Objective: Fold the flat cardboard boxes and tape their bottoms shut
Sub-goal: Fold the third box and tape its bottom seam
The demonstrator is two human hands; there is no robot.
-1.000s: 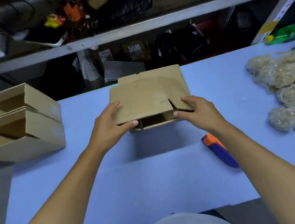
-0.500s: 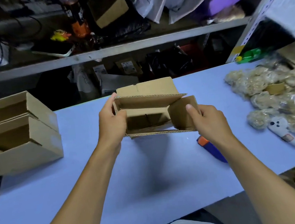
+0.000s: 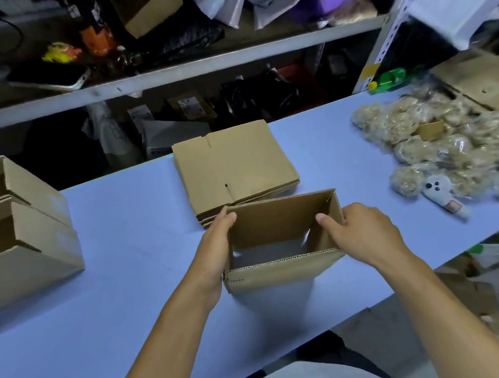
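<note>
An opened-out cardboard box (image 3: 279, 269) is held above the blue table (image 3: 116, 312), its open end facing me so I look through it to the table. My left hand (image 3: 216, 248) grips its left wall, thumb on the top corner. My right hand (image 3: 360, 235) grips the right wall, thumb inside the opening. Behind it a stack of flat cardboard boxes (image 3: 233, 165) lies on the table. No tape dispenser shows in this view.
Two folded boxes (image 3: 14, 234) are stacked at the table's left edge. Bagged plush toys (image 3: 430, 149) and flat cardboard (image 3: 484, 81) crowd the right side. A cluttered metal shelf (image 3: 166, 74) runs behind the table, with a green bottle (image 3: 388, 79) at its post.
The box has come nearer to me and turned so its open end faces up at me; both hands shifted to its side walls. The view panned, uncovering the flat stack and hiding the orange-blue tool.
</note>
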